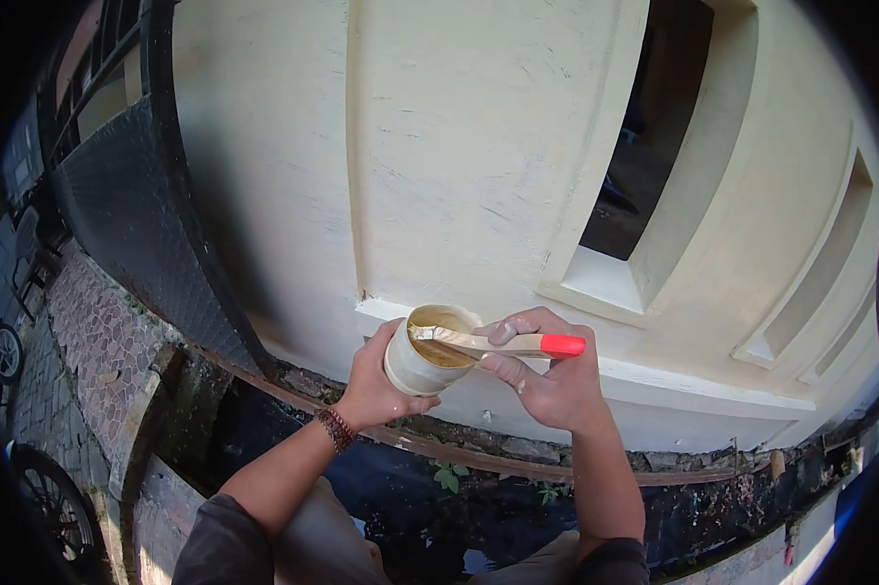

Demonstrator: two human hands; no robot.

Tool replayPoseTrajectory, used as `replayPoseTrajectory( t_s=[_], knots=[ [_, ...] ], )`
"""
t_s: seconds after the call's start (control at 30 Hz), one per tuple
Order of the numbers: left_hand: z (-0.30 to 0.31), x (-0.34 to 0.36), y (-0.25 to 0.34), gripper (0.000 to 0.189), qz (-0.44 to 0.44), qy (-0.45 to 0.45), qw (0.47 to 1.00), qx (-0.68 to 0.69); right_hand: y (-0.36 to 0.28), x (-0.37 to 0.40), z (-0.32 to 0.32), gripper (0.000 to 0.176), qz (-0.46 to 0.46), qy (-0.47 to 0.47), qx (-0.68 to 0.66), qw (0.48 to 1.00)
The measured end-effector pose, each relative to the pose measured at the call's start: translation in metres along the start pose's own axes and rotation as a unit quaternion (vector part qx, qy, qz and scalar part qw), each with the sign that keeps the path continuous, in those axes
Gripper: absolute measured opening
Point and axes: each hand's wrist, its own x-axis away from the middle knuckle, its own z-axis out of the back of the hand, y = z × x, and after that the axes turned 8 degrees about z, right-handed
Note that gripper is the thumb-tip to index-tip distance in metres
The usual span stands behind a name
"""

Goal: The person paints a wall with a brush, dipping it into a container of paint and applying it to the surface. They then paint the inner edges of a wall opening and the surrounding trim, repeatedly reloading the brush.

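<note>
My left hand (pixel 373 390) is wrapped round a cream-coloured cup (pixel 415 371) smeared with paint, tilted so that its yellowish inside faces me. In my right hand (pixel 554 382) is a paintbrush (pixel 517 343) with a pale wooden handle and a red end, held between thumb and fingers. The brush head lies inside the cup's mouth, near its rim; its bristles are largely hidden there. White paint marks the fingers of my right hand. Both hands are in front of the lower part of a cream wall (pixel 459 175).
A narrow window opening (pixel 644 136) and slots break the wall on the right. A white ledge (pixel 693 385) runs along its base. Below lies a dark water channel (pixel 400 507) with small plants. At left are a black metal gate (pixel 156 205), stone paving (pixel 98 322) and a motorcycle wheel (pixel 54 507).
</note>
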Motion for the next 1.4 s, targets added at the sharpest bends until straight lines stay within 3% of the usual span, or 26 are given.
replayPoseTrajectory(
  t_s=[0.07,0.13,0.2,0.4,1.4],
  knots=[
    [0.0,0.001,0.0,0.092,-0.001,0.004,1.0,-0.011,0.003,-0.001,0.005,0.022,-0.013,-0.003,-0.03,0.999],
    [0.0,0.001,-0.002,0.091,-0.012,0.001,1.0,-0.019,0.01,-0.002,0.003,0.029,-0.133,0.046,-0.235,0.962],
    [0.001,0.003,-0.003,0.091,-0.027,0.002,0.999,-0.047,0.026,-0.001,0.006,0.033,-0.143,0.015,-0.219,0.965],
    [0.001,0.006,0.002,0.09,-0.029,-0.013,0.997,-0.068,0.033,-0.004,0.003,0.028,-0.204,-0.011,-0.342,0.917],
    [-0.001,0.008,0.009,0.09,-0.035,-0.03,0.995,-0.083,0.035,0.001,0.006,0.026,-0.204,-0.011,-0.357,0.911]
  ],
)
